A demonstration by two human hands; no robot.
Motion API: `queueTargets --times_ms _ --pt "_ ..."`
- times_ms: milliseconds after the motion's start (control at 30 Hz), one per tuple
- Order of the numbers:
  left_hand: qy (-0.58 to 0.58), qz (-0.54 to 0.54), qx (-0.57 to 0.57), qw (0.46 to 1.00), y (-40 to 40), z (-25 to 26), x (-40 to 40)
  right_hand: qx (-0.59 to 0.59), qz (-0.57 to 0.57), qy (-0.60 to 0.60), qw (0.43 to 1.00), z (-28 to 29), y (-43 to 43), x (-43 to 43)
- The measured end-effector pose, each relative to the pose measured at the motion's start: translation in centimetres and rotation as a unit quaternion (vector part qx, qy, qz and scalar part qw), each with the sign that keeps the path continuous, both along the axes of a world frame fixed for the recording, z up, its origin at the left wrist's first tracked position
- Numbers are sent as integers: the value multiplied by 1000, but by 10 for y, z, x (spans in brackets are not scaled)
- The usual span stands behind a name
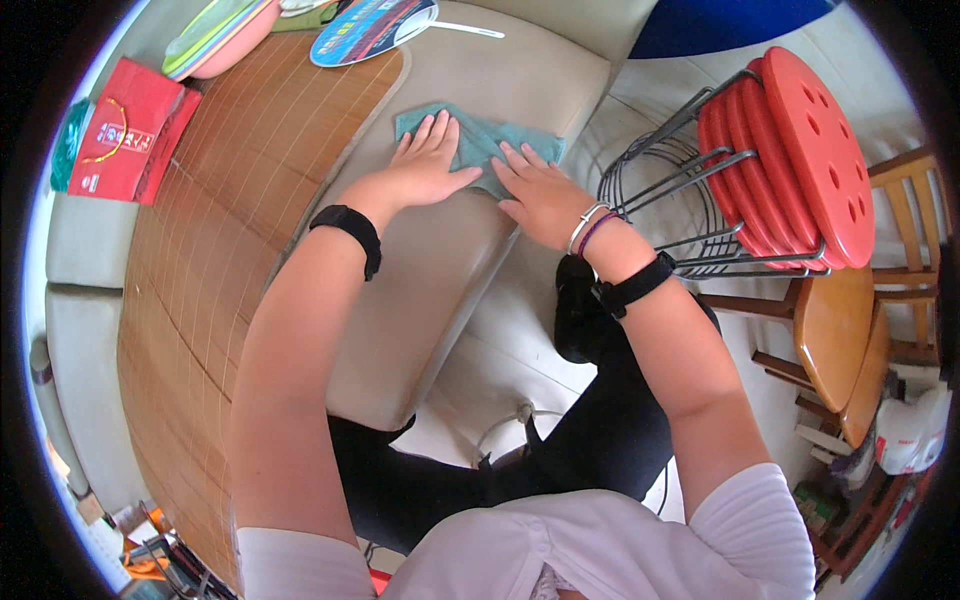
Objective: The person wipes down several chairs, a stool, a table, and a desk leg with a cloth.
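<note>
A teal cloth (pixel 478 142) lies spread and slightly creased on the beige, leather-like sofa seat (pixel 420 300), close to its front edge. My left hand (pixel 426 163) rests palm down on the cloth's left part, thumb pointing right. On the right part lies my right hand (pixel 546 193), also palm down with its fingers spread. Neither hand is closed around the cloth. Left of it, a brown mat (pixel 247 157) with thin pale lines covers much of the seat. Both my wrists carry black bands.
A hand fan (pixel 375 31), stacked plastic basins (pixel 225 37) and a red paper bag (pixel 124 135) lie at the far left. Red round stools (pixel 810 150) are stacked on metal legs at right, near a wooden chair (pixel 836 337). My dark-clad legs straddle the floor below.
</note>
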State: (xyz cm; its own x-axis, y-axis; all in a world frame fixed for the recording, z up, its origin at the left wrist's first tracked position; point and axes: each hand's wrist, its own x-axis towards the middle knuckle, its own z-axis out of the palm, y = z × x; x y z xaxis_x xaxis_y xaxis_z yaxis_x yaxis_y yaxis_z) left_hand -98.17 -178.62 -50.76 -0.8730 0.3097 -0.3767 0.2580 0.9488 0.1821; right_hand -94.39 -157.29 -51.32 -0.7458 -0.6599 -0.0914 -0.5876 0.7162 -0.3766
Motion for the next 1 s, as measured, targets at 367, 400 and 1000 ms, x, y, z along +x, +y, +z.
queueTargets --times_ms 367,400,1000 --pt "28 -118 73 990 8 7 59 15 48 37 998 2 -6 26" --pt "14 -115 75 990 3 11 68 12 53 27 998 6 -9 31" --pt "-161 -49 15 986 -103 66 138 -60 193 46 978 -1 -103 74"
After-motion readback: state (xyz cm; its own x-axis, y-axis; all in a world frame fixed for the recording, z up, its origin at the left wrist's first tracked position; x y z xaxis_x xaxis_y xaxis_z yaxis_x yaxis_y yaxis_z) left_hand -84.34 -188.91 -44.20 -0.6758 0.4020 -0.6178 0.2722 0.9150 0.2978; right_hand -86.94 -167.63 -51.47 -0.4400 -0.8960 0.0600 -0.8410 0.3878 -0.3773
